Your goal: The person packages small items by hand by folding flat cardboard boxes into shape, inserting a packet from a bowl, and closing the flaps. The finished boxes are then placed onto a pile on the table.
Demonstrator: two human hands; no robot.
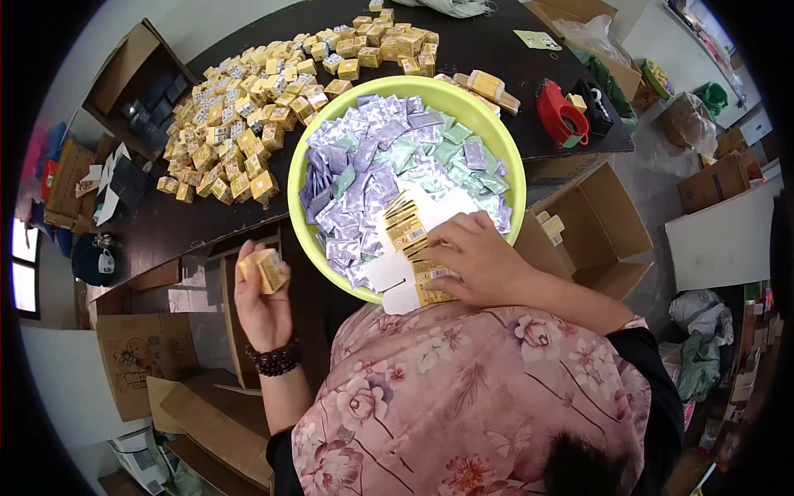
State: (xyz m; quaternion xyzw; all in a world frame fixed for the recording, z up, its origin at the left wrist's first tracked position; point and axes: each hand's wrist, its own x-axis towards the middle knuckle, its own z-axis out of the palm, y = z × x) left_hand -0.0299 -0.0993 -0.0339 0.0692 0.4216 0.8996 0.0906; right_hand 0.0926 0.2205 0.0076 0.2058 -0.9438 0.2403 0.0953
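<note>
My left hand [263,289] is raised left of the basin, its fingers closed around a small yellow box [270,271]. A lime-green basin [517,165] sits before me, full of purple sachets [364,186] and green sachets [451,149]. Flat, unfolded gold-and-white cartons [405,231] lie on the sachets at the basin's near side. Over these cartons rests my right hand [480,260], with bent fingers and thumb gripping at a carton [434,273]; its fingertips are partly hidden.
A large heap of small yellow boxes [248,124] covers the dark table [240,45] at left and back. At right are a red tape dispenser [561,112] and a bundle of flat cartons [488,87]. Open cardboard boxes stand beside the table, one at right [608,215].
</note>
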